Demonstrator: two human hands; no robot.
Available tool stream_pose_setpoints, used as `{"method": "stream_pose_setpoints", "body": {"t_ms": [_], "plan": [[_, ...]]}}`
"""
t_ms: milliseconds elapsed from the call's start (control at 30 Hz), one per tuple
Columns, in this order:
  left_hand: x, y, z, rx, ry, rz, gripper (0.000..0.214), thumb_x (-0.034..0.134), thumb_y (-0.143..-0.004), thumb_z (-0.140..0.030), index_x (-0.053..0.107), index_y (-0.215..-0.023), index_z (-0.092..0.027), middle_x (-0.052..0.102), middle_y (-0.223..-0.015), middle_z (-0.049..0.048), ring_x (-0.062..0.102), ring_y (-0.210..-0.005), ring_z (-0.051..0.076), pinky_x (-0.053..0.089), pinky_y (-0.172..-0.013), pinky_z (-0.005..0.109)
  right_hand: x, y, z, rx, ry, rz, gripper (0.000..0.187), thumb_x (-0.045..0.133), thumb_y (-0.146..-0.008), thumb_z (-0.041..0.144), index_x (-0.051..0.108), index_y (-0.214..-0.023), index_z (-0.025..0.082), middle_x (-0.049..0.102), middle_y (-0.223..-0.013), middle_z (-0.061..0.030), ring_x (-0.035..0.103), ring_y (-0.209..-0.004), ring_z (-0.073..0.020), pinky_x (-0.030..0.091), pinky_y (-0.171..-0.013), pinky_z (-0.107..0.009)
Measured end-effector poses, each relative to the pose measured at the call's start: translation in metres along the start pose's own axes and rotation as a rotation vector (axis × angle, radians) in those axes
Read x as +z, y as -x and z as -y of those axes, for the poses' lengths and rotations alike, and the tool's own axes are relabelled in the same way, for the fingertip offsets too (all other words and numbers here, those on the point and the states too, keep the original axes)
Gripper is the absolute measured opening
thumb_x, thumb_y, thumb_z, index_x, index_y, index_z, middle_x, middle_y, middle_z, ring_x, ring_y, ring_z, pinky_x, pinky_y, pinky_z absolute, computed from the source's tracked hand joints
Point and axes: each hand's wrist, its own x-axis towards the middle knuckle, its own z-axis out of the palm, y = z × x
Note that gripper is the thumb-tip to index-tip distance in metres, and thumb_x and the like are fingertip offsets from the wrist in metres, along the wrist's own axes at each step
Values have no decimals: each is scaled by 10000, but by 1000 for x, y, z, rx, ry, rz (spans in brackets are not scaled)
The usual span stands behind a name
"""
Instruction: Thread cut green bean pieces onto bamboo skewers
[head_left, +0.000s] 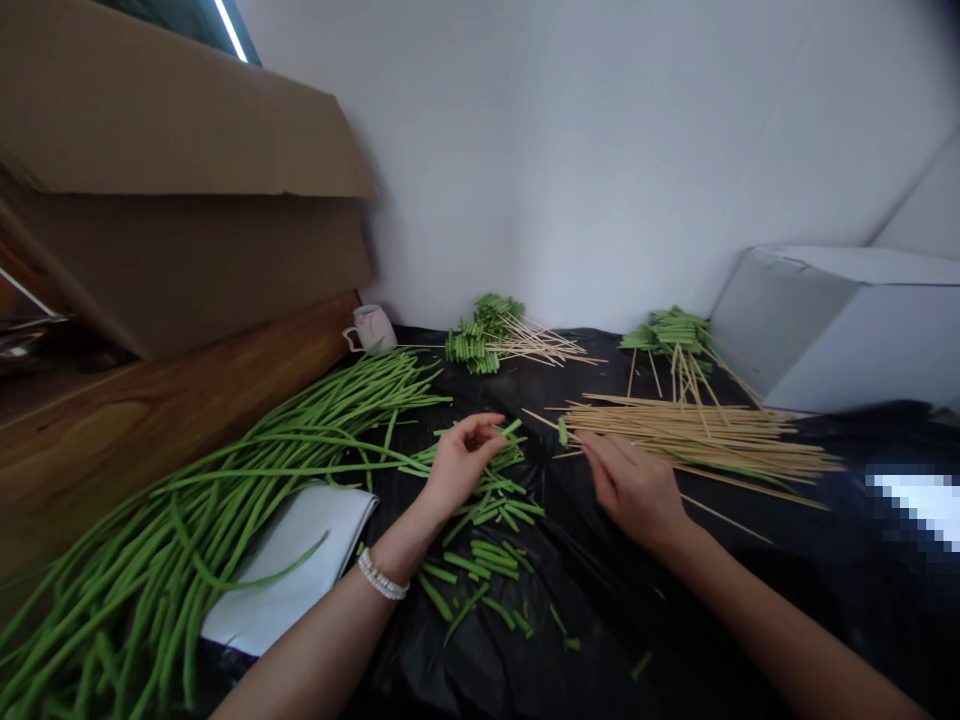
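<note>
My right hand (637,488) is closed round a thin wooden skewer (724,518), whose far end sticks out behind it. Near the skewer's tip, a short cut piece of long bean (562,431) is threaded crosswise. My left hand (463,462), with a beaded bracelet at the wrist, pinches another cut bean piece (512,428) between thumb and fingertips. Beneath and in front of it lie many loose cut bean pieces (491,558) on black plastic sheeting (600,640). Just beyond my right hand spreads a pile of bare skewers (720,440).
Uncut long beans (225,500) cover the left side, partly over a folded white sheet (300,550). Filled bean skewers lie in a back-centre bundle (472,345) and a back-right bundle (671,330). A mug (375,328), a cardboard box (187,150) and a white box (847,320) stand around.
</note>
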Motion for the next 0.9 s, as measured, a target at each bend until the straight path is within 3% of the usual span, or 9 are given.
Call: {"method": "stream_pose_setpoints", "body": {"t_ms": [100,200,300,433,900], "plan": [[-6,-3,-3,-199,409,41,339,772,-696,-243,705,-1013,-143,686,-821,30,604,-734,96,466,-727,216,-2,0,1,-71,41,2,328,457,-883,88,613,-1171,113,696,-920,-76,627,-783,-145,455,-686,-258],[-6,-2,-4,-341,617,126,300,763,-727,-236,711,-1001,-127,694,-840,46,628,-745,86,482,-697,182,-4,0,3,-150,105,71,417,431,-863,55,590,-1238,143,674,-820,-41,582,-679,-127,414,-611,-268],[-4,0,-4,-382,659,141,255,732,-769,-214,708,-1007,-126,709,-880,70,660,-804,109,507,-713,184,-5,2,4,-169,153,127,479,440,-850,58,563,-1292,198,633,-727,0,526,-593,-107,353,-543,-274],[-4,1,-6,-383,674,128,210,715,-782,-174,711,-984,-120,722,-930,89,677,-848,128,525,-747,197,-4,3,6,-168,166,139,478,446,-837,66,570,-1283,186,632,-742,-7,520,-606,-108,341,-556,-274],[-4,0,-6,-365,650,55,236,814,-639,-110,716,-854,-110,714,-798,44,666,-749,102,500,-661,164,-2,5,6,-158,142,141,456,465,-829,106,574,-1268,164,635,-759,-10,518,-605,-107,340,-556,-271]]}}
